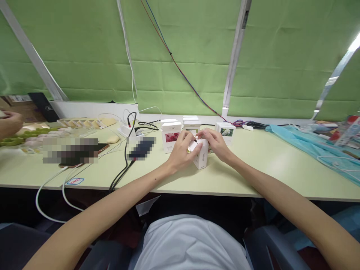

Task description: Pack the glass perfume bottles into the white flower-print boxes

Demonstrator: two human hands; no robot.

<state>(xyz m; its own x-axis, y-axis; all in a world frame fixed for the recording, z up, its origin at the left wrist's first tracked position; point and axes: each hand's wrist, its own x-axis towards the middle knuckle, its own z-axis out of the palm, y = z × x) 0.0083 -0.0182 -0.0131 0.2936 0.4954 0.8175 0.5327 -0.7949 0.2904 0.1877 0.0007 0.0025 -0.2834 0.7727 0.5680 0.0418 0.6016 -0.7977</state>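
A small white box [201,159] stands upright on the table in front of me, with printing on its side. My left hand [184,152] is closed around its left side and top, fingers bent over a raised white flap. At the top right of the same box, the bent fingers of my right hand [216,144] are gripping near the flap. What lies between my fingertips is partly hidden. Close behind stand a white box with a red flower picture [172,137], boxes partly hidden by my hands [191,123], and a box with a white flower picture [227,132].
To the left are a phone with a cable [142,148], a blurred dark device [84,154] and a power strip [128,131]. Another person's hand [11,123] is at the far left edge. Blue plastic sheeting [303,144] covers part of the right side.
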